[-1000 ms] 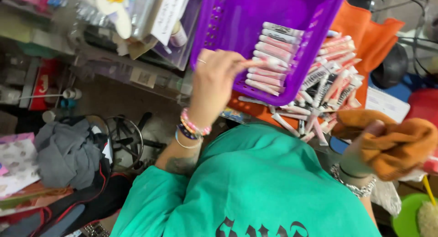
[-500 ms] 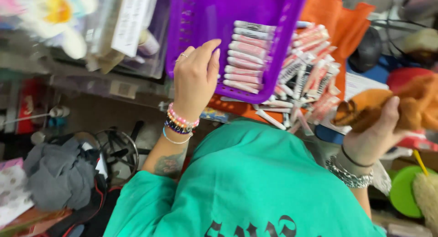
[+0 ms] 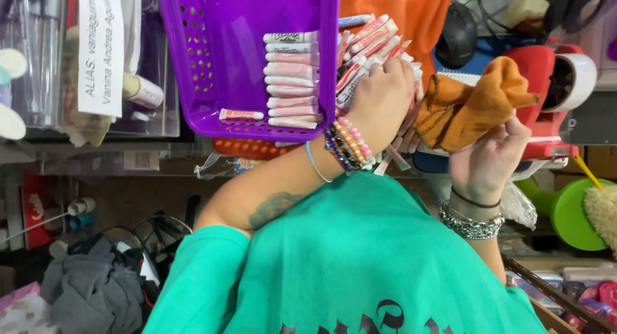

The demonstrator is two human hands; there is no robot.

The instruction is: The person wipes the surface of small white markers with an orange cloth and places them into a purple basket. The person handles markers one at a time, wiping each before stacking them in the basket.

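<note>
Teal shirt point(image 3: 360, 263) fills the near edge. Just beyond it, the right hand point(image 3: 488, 157) has its fingers pinched on an orange cloth point(image 3: 472, 106). The left hand point(image 3: 379, 99) is curled down onto a loose pile of small pink tubes point(image 3: 373, 42), beside the purple basket point(image 3: 193, 64), where more tubes point(image 3: 292, 77) lie stacked.

left hand point(image 3: 380, 99) | moved from purple basket point(image 3: 193, 64) onto loose tube pile point(image 3: 376, 35)
</note>
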